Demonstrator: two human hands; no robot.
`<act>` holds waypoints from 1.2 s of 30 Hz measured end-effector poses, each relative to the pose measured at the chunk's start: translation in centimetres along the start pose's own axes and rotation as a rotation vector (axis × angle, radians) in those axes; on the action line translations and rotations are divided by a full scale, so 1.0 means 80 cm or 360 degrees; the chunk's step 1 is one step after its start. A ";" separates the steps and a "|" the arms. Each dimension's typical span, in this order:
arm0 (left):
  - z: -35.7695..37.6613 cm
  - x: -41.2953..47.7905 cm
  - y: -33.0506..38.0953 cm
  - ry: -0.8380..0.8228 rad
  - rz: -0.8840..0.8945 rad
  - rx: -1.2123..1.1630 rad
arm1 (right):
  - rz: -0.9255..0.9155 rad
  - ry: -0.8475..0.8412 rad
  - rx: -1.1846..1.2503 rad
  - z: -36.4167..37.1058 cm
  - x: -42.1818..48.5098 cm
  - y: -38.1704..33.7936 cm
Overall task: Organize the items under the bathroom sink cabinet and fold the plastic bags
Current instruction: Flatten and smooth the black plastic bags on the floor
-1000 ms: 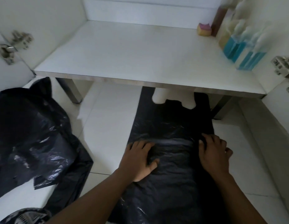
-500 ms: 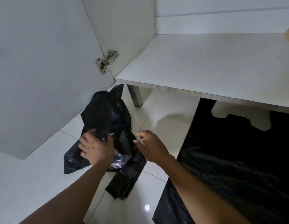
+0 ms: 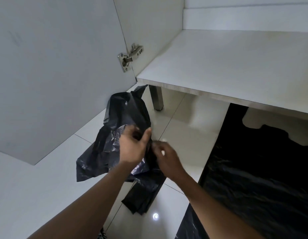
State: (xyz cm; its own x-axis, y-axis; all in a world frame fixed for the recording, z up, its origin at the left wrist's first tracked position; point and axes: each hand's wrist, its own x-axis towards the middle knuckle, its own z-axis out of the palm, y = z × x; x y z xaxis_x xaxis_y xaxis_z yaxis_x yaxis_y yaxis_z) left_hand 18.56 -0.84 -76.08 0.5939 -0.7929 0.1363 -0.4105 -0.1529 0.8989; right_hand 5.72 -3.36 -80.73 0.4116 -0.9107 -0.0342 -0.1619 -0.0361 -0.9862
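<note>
No readable text, label, brand, number or sign anywhere in view

Both bare forearms reach up from the lower edge and converge at mid-frame. The left hand [image 3: 132, 147] shows its back, fingers curled into the black plastic bag [image 3: 115, 118] and thumb raised. The right hand [image 3: 168, 156] sits just beside it, nearly touching. It is motion-blurred, fingertips bent inward, pinching the same bag's edge

I see a white cabinet door [image 3: 55, 75] filling the upper left, a metal hinge [image 3: 131, 56] at its edge — glossy floor tiles [image 3: 184, 135] below, a light glint [image 3: 155, 216] bottom centre.
</note>
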 end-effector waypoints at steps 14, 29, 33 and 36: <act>0.020 -0.025 0.011 -0.0369 -0.0531 -0.0550 | 0.0539 -0.0139 0.1085 -0.078 0.006 -0.116; 0.024 -0.006 -0.001 -0.0236 -0.0340 -0.0568 | 0.0446 -0.0202 0.1266 -0.083 0.032 -0.135; 0.005 0.021 0.002 0.0419 -0.0834 -0.0300 | 0.0355 0.0138 0.1299 -0.101 0.039 -0.138; -0.016 0.035 -0.014 0.0459 -0.1346 -0.0756 | 0.0090 0.0258 0.1535 -0.130 0.037 -0.165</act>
State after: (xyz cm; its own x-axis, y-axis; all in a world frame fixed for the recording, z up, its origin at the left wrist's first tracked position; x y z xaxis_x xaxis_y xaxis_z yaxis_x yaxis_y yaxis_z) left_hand 21.56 -2.15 -76.19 0.7327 -0.3506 -0.5833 0.5031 -0.2981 0.8112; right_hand -0.25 -9.86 -66.12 0.2860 -0.9488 -0.1339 0.6548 0.2955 -0.6957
